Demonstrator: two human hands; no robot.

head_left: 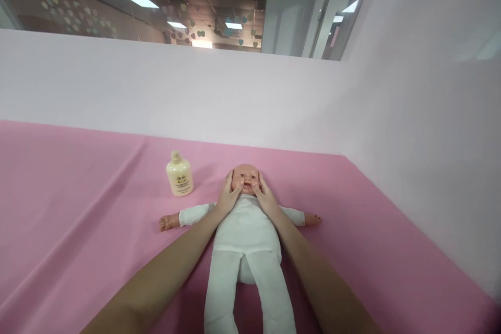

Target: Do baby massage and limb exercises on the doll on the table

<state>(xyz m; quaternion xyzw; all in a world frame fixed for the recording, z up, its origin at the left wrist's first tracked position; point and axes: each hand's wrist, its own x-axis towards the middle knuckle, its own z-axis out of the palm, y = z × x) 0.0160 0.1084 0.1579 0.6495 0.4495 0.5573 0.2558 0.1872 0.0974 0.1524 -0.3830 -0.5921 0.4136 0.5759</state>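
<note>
A baby doll [247, 227] in a white cloth body lies on its back, head away from me, arms stretched out to both sides. My left hand [228, 194] cups the left side of its head, thumb at the cheek near the mouth. On the opposite side my right hand [266, 195] does the same, with its thumb on the other cheek. The fingers of both hands wrap back along the sides of the head, partly out of sight. My forearms cross over the doll's outstretched arms.
A cream-coloured pump bottle [180, 177] with a printed label stands to the left of the doll's head. Pink cloth [97, 203] with folds at left covers the surface. A white wall [176, 94] rises behind, with a mirror or window [156, 5] above; another white wall [430, 130] bounds the right.
</note>
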